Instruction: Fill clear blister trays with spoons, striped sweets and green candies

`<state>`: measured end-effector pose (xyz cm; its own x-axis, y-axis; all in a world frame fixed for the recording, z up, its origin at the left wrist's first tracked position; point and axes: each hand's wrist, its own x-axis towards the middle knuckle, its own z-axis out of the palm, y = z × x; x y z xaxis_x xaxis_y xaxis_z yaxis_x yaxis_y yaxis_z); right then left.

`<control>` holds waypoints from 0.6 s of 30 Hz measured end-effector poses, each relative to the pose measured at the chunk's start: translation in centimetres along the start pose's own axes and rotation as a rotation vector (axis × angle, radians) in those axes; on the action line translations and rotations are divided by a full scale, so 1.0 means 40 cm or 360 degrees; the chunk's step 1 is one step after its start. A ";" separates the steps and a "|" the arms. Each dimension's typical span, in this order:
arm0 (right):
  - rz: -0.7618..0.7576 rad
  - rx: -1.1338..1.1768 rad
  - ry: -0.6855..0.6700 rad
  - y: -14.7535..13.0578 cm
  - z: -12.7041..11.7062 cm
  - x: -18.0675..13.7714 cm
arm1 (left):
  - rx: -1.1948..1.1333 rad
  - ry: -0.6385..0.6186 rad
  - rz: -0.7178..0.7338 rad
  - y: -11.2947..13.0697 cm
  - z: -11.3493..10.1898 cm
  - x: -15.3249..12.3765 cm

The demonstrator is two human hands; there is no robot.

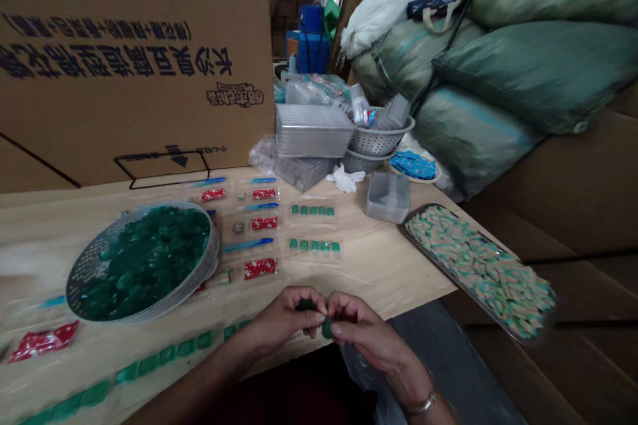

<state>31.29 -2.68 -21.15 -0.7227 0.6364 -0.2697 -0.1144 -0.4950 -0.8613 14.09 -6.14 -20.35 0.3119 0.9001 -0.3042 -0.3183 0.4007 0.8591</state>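
Note:
Both my hands meet just past the table's front edge, fingertips nearly touching. My left hand (289,319) is closed, with dark green gummy pieces (305,305) pinched and partly hidden under its fingers. My right hand (361,332) pinches one more green gummy piece (327,328) between thumb and forefinger. To the left, a perforated white basket (74,272) holds a heap of the same glossy green pieces (154,252). Clear trays (315,227) with rows of green squares lie ahead of my hands, and further green rows (164,355) run along the front left.
Red packets (260,268) and blue sticks (249,244) lie in clear trays. A metal tray (493,322) of small striped pieces overhangs the right edge. Stacked clear containers (314,133), grey baskets (381,143) and a large carton (134,86) stand behind. Full sacks (548,66) pile up at right.

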 end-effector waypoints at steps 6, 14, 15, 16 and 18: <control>-0.0160 -0.0237 0.0273 0.016 0.015 0.016 | -0.0191 0.0272 0.0023 -0.021 0.010 0.015; -0.0483 -0.0687 0.0597 0.041 0.057 0.036 | -0.0100 0.0752 0.0227 -0.027 0.013 0.034; -0.0501 -0.0753 0.0617 0.039 0.062 0.036 | -0.0056 0.0745 0.0248 -0.024 0.014 0.031; -0.0517 -0.0788 0.0633 0.037 0.064 0.035 | -0.0031 0.0722 0.0251 -0.020 0.015 0.028; -0.0534 -0.0764 0.0646 0.032 0.063 0.036 | -0.0028 0.0638 0.0210 -0.013 0.015 0.021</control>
<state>28.39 -3.91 -21.55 -0.3794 0.9251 -0.0152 0.0941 0.0222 -0.9953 15.06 -5.70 -20.82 -0.1046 0.9377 -0.3313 -0.3482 0.2775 0.8954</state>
